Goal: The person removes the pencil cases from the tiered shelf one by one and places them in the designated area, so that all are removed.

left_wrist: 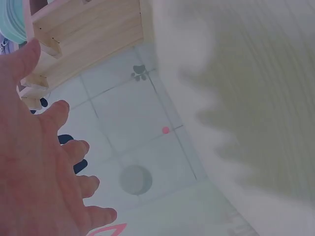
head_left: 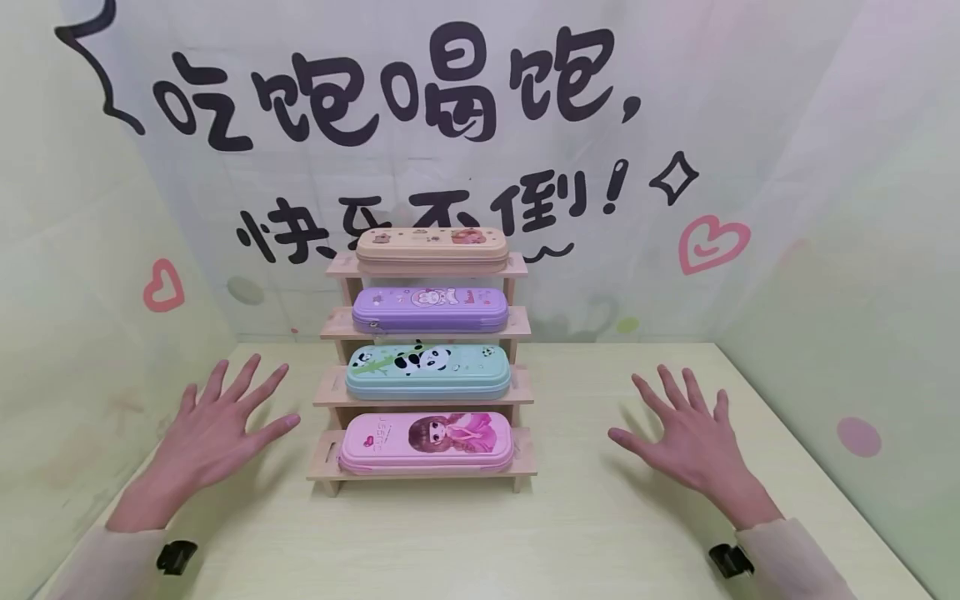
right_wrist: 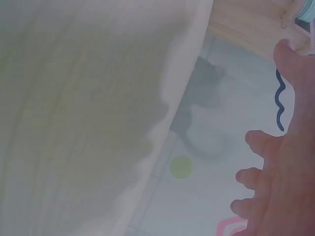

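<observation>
My left hand (head_left: pixel 213 437) hovers over the table with fingers spread, left of a stepped wooden rack (head_left: pixel 324 467), holding nothing. On the other side my right hand (head_left: pixel 693 442) is likewise spread, apart from the rack and holding nothing. Each tier carries one pencil case: cream (head_left: pixel 431 250) at the top, purple (head_left: pixel 390 312) below it, then mint green with pandas (head_left: pixel 480 371), and pink with a doll picture (head_left: pixel 382 450) at the bottom. Both wrist views show spread fingers, with part of the rack (left_wrist: pixel 98 44) near the left thumb and its side (right_wrist: pixel 246 22) near the right thumb.
A pale wood-grain table (head_left: pixel 450 542) lies under everything. Behind it hangs a white printed backdrop (head_left: pixel 300 175) with large dark characters, and similar sheets close off the left (head_left: pixel 67 292) and right sides (head_left: pixel 885 275). Each forearm wears a black strap clip (head_left: pixel 177 557).
</observation>
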### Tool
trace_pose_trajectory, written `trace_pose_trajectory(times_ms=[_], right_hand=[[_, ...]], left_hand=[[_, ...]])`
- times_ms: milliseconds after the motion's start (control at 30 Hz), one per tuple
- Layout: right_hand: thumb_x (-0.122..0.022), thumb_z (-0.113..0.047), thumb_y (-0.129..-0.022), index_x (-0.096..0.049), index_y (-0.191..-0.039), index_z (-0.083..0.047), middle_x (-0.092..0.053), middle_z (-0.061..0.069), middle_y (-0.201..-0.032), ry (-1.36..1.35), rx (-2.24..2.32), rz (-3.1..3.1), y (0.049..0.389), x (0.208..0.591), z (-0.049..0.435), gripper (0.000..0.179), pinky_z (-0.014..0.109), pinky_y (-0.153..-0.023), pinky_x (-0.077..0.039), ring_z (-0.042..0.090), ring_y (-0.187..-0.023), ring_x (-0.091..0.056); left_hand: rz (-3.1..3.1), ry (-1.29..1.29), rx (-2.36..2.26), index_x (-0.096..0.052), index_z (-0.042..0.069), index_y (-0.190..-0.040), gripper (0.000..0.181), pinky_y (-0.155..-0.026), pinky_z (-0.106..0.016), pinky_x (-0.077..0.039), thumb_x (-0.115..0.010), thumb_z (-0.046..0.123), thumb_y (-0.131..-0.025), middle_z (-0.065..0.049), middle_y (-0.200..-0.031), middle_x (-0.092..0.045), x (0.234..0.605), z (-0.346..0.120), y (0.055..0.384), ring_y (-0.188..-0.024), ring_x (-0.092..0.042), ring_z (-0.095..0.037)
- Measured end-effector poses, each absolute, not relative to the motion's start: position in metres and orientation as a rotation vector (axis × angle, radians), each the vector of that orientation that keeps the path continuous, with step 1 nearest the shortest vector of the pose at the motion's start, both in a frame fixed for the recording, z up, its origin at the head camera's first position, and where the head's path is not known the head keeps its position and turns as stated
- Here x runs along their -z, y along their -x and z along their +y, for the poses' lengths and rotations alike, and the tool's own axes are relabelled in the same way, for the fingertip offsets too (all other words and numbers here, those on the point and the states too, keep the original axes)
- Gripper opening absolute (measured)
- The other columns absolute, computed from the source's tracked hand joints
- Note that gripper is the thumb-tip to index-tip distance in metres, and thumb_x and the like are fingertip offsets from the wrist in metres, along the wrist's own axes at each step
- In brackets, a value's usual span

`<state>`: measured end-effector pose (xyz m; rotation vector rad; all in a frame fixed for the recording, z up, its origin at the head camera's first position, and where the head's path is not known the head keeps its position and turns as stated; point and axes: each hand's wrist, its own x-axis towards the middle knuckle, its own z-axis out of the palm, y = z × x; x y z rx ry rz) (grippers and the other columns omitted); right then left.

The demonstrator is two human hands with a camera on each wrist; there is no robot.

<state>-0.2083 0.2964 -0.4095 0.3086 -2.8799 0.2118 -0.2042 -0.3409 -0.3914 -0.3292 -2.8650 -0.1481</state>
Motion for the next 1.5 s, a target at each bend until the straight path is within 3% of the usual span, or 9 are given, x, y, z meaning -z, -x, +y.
trace_pose_trajectory(times_ms=[367,667,933,1067,1200,1333,1500], right_hand=[[-0.059,-0.078,-0.092,-0.037,-0.166,-0.021,-0.026,0.021,-0.170,-0.400,-0.276,-2.826,0.196,0.412,0.274,0.096,0.082,-0.117,-0.008,0.050,-0.157,-0.013],[-0.065,-0.077,-0.088,-0.037,-0.166,-0.018,-0.032,0.022,-0.168,-0.496,-0.365,-2.777,0.190,0.416,0.249,0.101,0.071,-0.120,-0.028,0.046,-0.155,-0.024],[-0.069,-0.078,-0.085,-0.041,-0.164,-0.019,-0.042,0.019,-0.162,-0.570,-0.400,-2.716,0.184,0.415,0.228,0.102,0.067,-0.103,-0.050,0.042,-0.147,-0.040],[-0.072,-0.075,-0.085,-0.043,-0.163,-0.022,-0.048,0.014,-0.158,-0.610,-0.484,-2.710,0.179,0.411,0.216,0.098,0.066,-0.098,-0.053,0.040,-0.142,-0.047],[-0.078,-0.066,-0.086,-0.047,-0.161,-0.022,-0.054,0.012,-0.152,-0.654,-0.581,-2.697,0.175,0.406,0.202,0.093,0.064,-0.097,-0.055,0.038,-0.136,-0.053],[-0.083,-0.057,-0.085,-0.051,-0.158,-0.019,-0.056,0.011,-0.150,-0.692,-0.650,-2.693,0.172,0.404,0.189,0.088,0.060,-0.101,-0.054,0.037,-0.135,-0.055],[-0.087,-0.053,-0.083,-0.053,-0.156,-0.017,-0.056,0.008,-0.151,-0.731,-0.778,-2.718,0.169,0.402,0.174,0.088,0.058,-0.106,-0.052,0.034,-0.137,-0.054]], left_hand=[[-2.814,0.366,0.185,-0.019,0.026,-0.171,0.099,-0.109,-0.087,-0.015,-0.062,0.071,-0.094,-0.023,-0.172,-0.016,0.376,-0.332,0.206,-0.152,-0.009,-0.060],[-2.769,0.414,0.289,-0.003,0.026,-0.171,0.107,-0.115,-0.082,-0.016,-0.065,0.067,-0.094,-0.022,-0.173,-0.011,0.365,-0.317,0.210,-0.153,-0.014,-0.057],[-2.795,0.379,0.485,-0.003,0.028,-0.171,0.111,-0.102,-0.082,-0.038,-0.070,0.068,-0.092,-0.012,-0.176,-0.009,0.358,-0.301,0.212,-0.151,-0.027,-0.053],[-2.796,0.363,0.581,-0.003,0.030,-0.171,0.114,-0.104,-0.082,-0.037,-0.072,0.069,-0.090,-0.009,-0.176,-0.011,0.356,-0.294,0.214,-0.150,-0.030,-0.053],[-2.785,0.361,0.680,-0.003,0.033,-0.171,0.117,-0.109,-0.079,-0.035,-0.077,0.067,-0.087,-0.016,-0.174,-0.018,0.355,-0.289,0.218,-0.148,-0.032,-0.056],[-2.772,0.386,0.761,-0.003,0.035,-0.170,0.118,-0.109,-0.080,-0.035,-0.082,0.062,-0.086,-0.025,-0.169,-0.025,0.357,-0.285,0.223,-0.145,-0.034,-0.060],[-2.743,0.430,0.812,-0.008,0.034,-0.171,0.118,-0.108,-0.077,-0.039,-0.087,0.053,-0.085,-0.026,-0.165,-0.033,0.360,-0.282,0.227,-0.142,-0.039,-0.060]])
